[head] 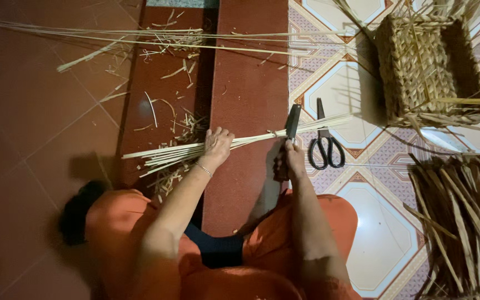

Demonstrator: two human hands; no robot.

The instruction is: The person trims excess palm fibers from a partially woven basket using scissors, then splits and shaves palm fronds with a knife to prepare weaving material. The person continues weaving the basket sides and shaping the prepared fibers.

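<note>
We see the bundle of thin pale strips (234, 143) lying approx. horizontal across the dark red step (248, 83), one end fanned out over the step's left edge, the other reaching onto the patterned tile floor (334, 83) toward the scissors. The bundle sits just ahead of the knees, approx. centre of view.

Edges and room: the step runs as a vertical band; its left edge drops to a lower red strip littered w/ short offcuts (168, 178). More scraps (168, 41) and long loose strips lie farther up. We note open red floor to the far left. The patterned tile betw. the step and the basket is partly open, w/ black-handled scissors (324, 147) lying there, blades pointing away from us, just beside the bundle's right end. A half-woven rectangular basket (418, 64) stands upper right, loose strands sticking out all round. A pile of darker flat strips (462, 216) fills the lower right, well apart from the hands.

Hands: left hand (216, 146) lies palm-down on the bundle, fingers curled over the strips, pressing them to the step. Right hand (290, 161) is wrapped in a closed fist round the handle of a dark-bladed knife (292, 123), blade upright and meeting the bundle near its tied point. Whether the edge bites in, we cannot tell.
</note>
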